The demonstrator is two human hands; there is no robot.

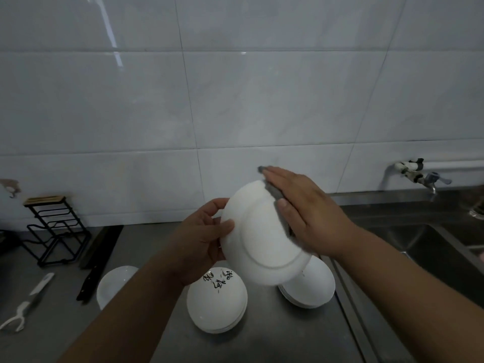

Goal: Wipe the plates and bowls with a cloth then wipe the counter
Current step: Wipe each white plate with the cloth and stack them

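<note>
The left hand [201, 239] grips a tilted white plate [262, 239] by its rim above the bench [288, 336]; the right hand [306, 210], fingers straight, presses a grey cloth [275, 192] against it.

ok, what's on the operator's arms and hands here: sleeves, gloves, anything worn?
Nothing worn that shows. The left forearm and right forearm are uncovered right to the frame edge, with no sleeves in view. Each grip is a plain hand, left hand and right hand: no gloves, rings, watch or wristband visible, no markings.
</note>
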